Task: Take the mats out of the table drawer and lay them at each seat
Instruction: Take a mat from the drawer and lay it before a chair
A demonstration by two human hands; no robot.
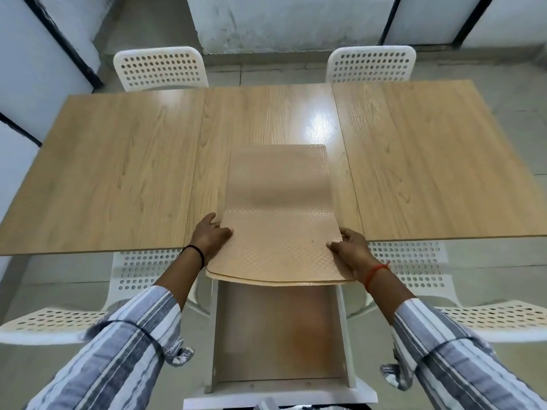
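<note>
I have the stack of mats [279, 229] gripped by my left hand [210, 238] and right hand [352, 247], half onto the tabletop [118, 173] above the open drawer [278, 335] at frame bottom; next I must peel one off for a seat.

You face one long wood-grain table [118, 173] with one white pulled-out drawer [278, 335] at its near edge. Four white perforated plastic chairs [161, 69] stand round it: two far, two near. Your two hands, left [211, 236] and right [350, 247], bracket a stack of beige textured mats [281, 232]; two layers show at its near edge.
</note>
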